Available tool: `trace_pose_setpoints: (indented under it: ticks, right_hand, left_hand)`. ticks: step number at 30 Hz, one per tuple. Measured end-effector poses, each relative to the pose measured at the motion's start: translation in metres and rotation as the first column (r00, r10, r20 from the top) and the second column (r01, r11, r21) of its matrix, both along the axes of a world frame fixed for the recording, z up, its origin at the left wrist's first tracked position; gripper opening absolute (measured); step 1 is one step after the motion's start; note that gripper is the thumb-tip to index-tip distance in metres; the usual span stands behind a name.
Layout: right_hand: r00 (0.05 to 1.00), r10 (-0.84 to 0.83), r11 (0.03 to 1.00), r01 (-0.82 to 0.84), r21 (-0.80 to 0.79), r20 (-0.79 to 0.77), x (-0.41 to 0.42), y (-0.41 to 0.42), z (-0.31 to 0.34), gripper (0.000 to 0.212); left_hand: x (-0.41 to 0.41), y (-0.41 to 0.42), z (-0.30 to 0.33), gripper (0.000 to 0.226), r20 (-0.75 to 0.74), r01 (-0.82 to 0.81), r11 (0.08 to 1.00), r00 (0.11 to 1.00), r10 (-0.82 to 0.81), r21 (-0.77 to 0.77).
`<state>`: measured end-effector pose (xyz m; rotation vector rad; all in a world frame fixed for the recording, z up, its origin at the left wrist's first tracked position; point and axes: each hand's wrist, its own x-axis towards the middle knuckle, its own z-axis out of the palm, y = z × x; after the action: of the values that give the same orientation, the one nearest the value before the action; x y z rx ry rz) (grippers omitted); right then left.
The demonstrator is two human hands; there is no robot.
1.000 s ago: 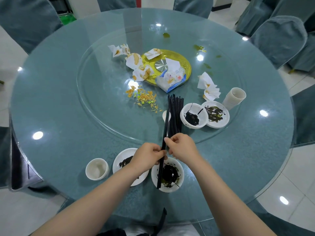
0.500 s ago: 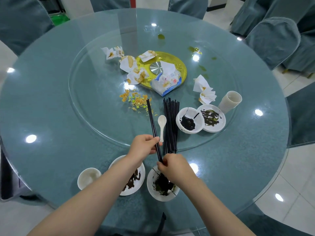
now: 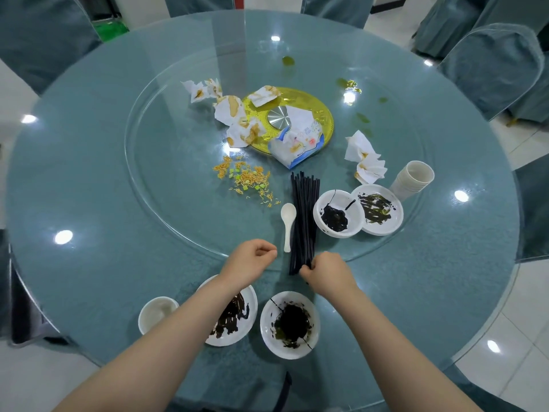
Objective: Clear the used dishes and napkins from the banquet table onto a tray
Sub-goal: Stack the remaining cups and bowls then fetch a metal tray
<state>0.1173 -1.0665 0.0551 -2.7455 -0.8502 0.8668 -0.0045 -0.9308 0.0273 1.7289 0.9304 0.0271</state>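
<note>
A bundle of black chopsticks [image 3: 304,215] lies on the glass turntable, pointing away from me. My right hand [image 3: 325,272] grips its near end. My left hand [image 3: 251,258] hovers just left of the bundle, fingers curled and holding nothing. A white spoon [image 3: 288,223] lies beside the chopsticks. Right of them sit a sauce-stained bowl [image 3: 338,214] and plate [image 3: 377,209]. Near me are a stained plate [image 3: 231,318], a stained bowl [image 3: 289,324] and a small white cup [image 3: 157,312]. Soiled napkins [image 3: 234,114] lie around the gold plate [image 3: 320,114].
A tissue pack [image 3: 297,144] rests on the gold plate's edge. More crumpled napkins [image 3: 367,160] and stacked cups [image 3: 413,178] sit at the right. Noodle scraps [image 3: 246,179] litter the turntable. Covered chairs [image 3: 490,63] ring the round glass table [image 3: 89,173].
The pair of chopsticks my left hand held has joined the bundle. My left hand has let go, and my right hand moved up from the near bowl to grip the bundle's near end.
</note>
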Motion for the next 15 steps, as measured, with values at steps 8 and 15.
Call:
trace_pose_setpoints:
  ticks: [8,15]
  right_hand:
    - [0.995,0.069,0.996,-0.065,-0.057,0.073,0.020,0.015,-0.007,0.032]
    - [0.969,0.197,0.974,-0.175,-0.145,0.152,0.020,0.015,-0.007,0.034]
  left_hand:
    - [-0.026,0.005,-0.009,0.008,-0.099,0.017,0.993,0.995,-0.006,0.114]
    - [-0.037,-0.007,-0.015,0.008,-0.144,0.064,0.995,0.988,-0.051,0.083]
